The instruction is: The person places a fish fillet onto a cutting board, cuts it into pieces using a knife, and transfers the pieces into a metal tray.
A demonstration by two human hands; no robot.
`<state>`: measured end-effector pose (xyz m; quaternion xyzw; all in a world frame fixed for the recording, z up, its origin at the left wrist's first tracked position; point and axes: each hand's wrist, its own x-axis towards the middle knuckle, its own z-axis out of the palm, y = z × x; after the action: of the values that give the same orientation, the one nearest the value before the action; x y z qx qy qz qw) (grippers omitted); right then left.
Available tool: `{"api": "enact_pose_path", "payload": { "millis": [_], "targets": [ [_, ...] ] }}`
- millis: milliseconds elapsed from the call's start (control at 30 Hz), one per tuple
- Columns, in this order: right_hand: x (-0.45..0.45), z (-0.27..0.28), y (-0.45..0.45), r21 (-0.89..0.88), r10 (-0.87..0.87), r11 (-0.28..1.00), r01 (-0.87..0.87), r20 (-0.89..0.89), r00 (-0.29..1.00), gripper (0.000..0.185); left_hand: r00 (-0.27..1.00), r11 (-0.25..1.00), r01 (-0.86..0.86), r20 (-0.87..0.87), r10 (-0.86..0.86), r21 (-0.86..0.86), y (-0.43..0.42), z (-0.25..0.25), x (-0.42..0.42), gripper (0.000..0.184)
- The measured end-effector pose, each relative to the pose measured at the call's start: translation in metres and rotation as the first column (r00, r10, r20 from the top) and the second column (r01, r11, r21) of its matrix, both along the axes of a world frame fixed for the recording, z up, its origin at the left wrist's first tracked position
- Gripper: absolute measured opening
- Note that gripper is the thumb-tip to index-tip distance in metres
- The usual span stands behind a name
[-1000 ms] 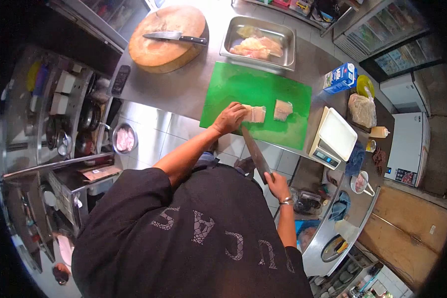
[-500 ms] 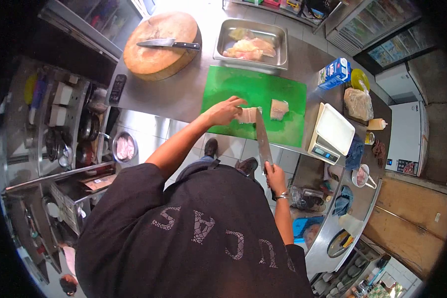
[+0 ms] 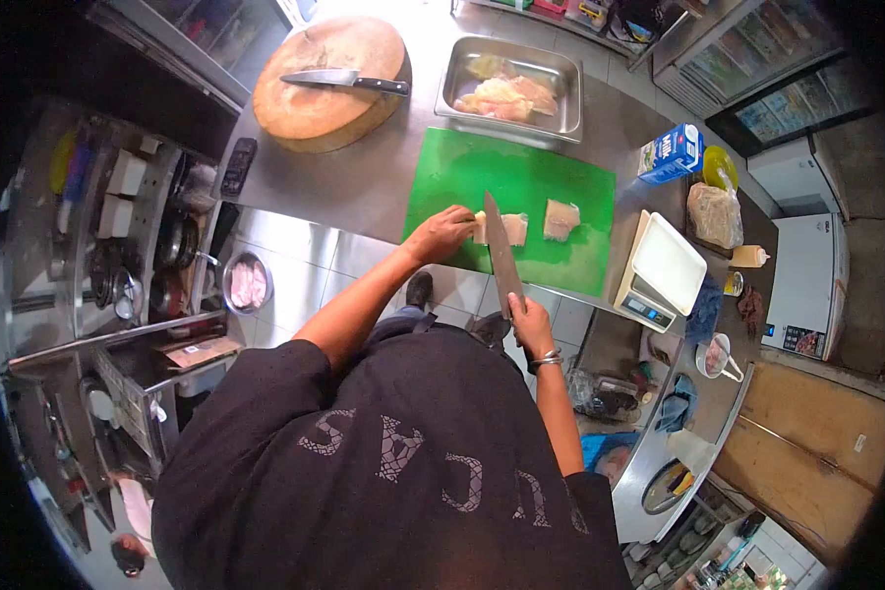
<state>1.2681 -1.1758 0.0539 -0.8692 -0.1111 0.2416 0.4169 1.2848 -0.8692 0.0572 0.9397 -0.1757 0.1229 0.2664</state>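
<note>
My right hand [image 3: 530, 324] is closed round the handle of a long knife [image 3: 502, 258], its blade lying across pale meat pieces [image 3: 514, 229] on the green cutting board [image 3: 447, 162]. My left hand [image 3: 441, 234] has its fingertips together at the left end of that meat, touching it. Another pale piece [image 3: 560, 219] lies apart to the right on the board. Behind the board stands a steel tray [image 3: 573, 108] with yellowish-pink meat [image 3: 506, 96] in it.
A round wooden block [image 3: 315, 123] bears a second knife [image 3: 349, 81] at the back left. To the right are a milk carton [image 3: 672, 154], a white scale [image 3: 667, 264] and a wrapped bag [image 3: 716, 214]. A bowl of meat [image 3: 248, 282] is at the lower left.
The knife has moved left from the meat's right end and now crosses its left part. My left hand's fingers, raised half a second ago, have come down to the meat's left end.
</note>
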Motion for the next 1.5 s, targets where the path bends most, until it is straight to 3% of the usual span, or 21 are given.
{"api": "enact_pose_path", "payload": {
  "millis": [133, 200, 267, 333, 400, 467, 533, 600, 633, 700, 767, 800, 900, 1033, 1133, 1200, 1233, 1300, 1400, 1500],
  "targets": [
    [-0.016, 0.004, -0.019, 0.013, -0.034, 0.999, 0.037, -0.139, 0.99, 0.053, 1.0, 1.0, 0.004, -0.002, -0.004, 0.004, 0.003, 0.001, 0.002, 0.025],
    [-0.027, 0.002, -0.048, -0.015, 0.052, 0.999, -0.053, -0.062, 0.997, 0.052, 1.0, 1.0, -0.002, -0.015, 0.001, -0.015, 0.003, 0.005, 0.004, 0.027],
    [-0.038, 0.017, -0.076, -0.039, 0.069, 0.997, -0.069, -0.005, 0.998, 0.051, 0.986, 0.993, -0.061, -0.163, 0.044, -0.102, 0.003, 0.017, 0.008, 0.036],
    [-0.056, 0.017, -0.106, -0.064, 0.095, 0.994, -0.092, 0.046, 0.994, 0.05, 0.994, 0.996, 0.003, -0.112, -0.013, -0.092, -0.01, 0.034, 0.025, 0.04],
    [-0.078, -0.009, -0.136, -0.084, -0.15, 0.986, 0.146, -0.036, 0.988, 0.048, 0.989, 0.987, 0.141, -0.024, -0.143, -0.071, -0.028, 0.048, 0.042, 0.051],
    [-0.088, -0.004, -0.149, -0.15, -0.283, 0.953, 0.265, -0.114, 0.952, 0.058, 0.926, 0.928, 0.373, -0.073, -0.37, 0.019, -0.041, 0.042, 0.067, 0.055],
    [-0.097, -0.022, -0.167, -0.167, -0.296, 0.946, 0.279, -0.088, 0.951, 0.056, 0.868, 0.882, 0.461, -0.254, -0.426, 0.095, -0.056, 0.018, 0.085, 0.05],
    [-0.099, 0.009, -0.154, -0.072, -0.394, 0.918, 0.389, -0.271, 0.879, 0.052, 0.854, 0.838, 0.482, -0.351, -0.384, 0.254, -0.068, 0.026, 0.099, 0.042],
    [-0.1, 0.018, -0.146, -0.055, -0.363, 0.931, 0.362, -0.273, 0.891, 0.052, 0.861, 0.834, 0.476, -0.34, -0.378, 0.278, -0.069, 0.018, 0.107, 0.041],
    [-0.104, 0.029, -0.136, -0.023, -0.417, 0.905, 0.425, -0.25, 0.874, 0.048, 0.873, 0.833, 0.46, -0.327, -0.362, 0.307, -0.076, 0.005, 0.123, 0.039],
    [-0.106, 0.028, -0.128, -0.019, -0.397, 0.915, 0.403, -0.229, 0.889, 0.048, 0.856, 0.683, 0.494, -0.439, -0.272, 0.538, -0.082, 0.003, 0.134, 0.039],
    [-0.106, 0.031, -0.124, -0.024, -0.393, 0.918, 0.397, -0.208, 0.896, 0.048, 0.862, 0.608, 0.501, -0.417, -0.289, 0.616, -0.082, 0.005, 0.137, 0.031],
    [-0.105, 0.037, -0.116, -0.081, -0.307, 0.95, 0.302, -0.067, 0.949, 0.049, 0.909, 0.596, 0.415, -0.347, -0.233, 0.687, -0.084, 0.01, 0.133, 0.02],
    [-0.101, 0.035, -0.113, -0.076, -0.235, 0.969, 0.236, 0.016, 0.972, 0.05, 0.926, 0.615, 0.371, -0.324, -0.192, 0.696, -0.079, 0.01, 0.125, 0.023],
    [-0.094, 0.032, -0.111, -0.054, -0.264, 0.964, 0.26, -0.081, 0.961, 0.051, 0.943, 0.674, 0.33, -0.271, -0.196, 0.662, -0.074, -0.004, 0.131, 0.024],
    [-0.09, 0.033, -0.11, -0.053, -0.269, 0.963, 0.265, -0.11, 0.957, 0.05, 0.884, 0.676, 0.434, -0.426, -0.192, 0.596, -0.07, 0.001, 0.134, 0.024],
    [-0.089, 0.033, -0.11, -0.055, -0.264, 0.964, 0.259, -0.109, 0.958, 0.05, 0.885, 0.679, 0.43, -0.425, -0.188, 0.595, -0.068, 0.007, 0.133, 0.024],
    [-0.084, 0.033, -0.11, -0.051, -0.215, 0.976, 0.211, -0.08, 0.973, 0.048, 0.808, 0.719, 0.533, -0.519, -0.278, 0.446, -0.062, 0.018, 0.133, 0.03],
    [-0.081, 0.031, -0.107, 0.005, -0.258, 0.965, 0.261, -0.143, 0.956, 0.047, 0.777, 0.804, 0.505, -0.571, -0.264, 0.315, -0.058, 0.027, 0.125, 0.029],
    [-0.079, 0.034, -0.104, 0.007, -0.329, 0.941, 0.339, -0.221, 0.918, 0.048, 0.817, 0.845, 0.413, -0.547, -0.179, 0.341, -0.054, 0.035, 0.116, 0.026]
  ]
}}
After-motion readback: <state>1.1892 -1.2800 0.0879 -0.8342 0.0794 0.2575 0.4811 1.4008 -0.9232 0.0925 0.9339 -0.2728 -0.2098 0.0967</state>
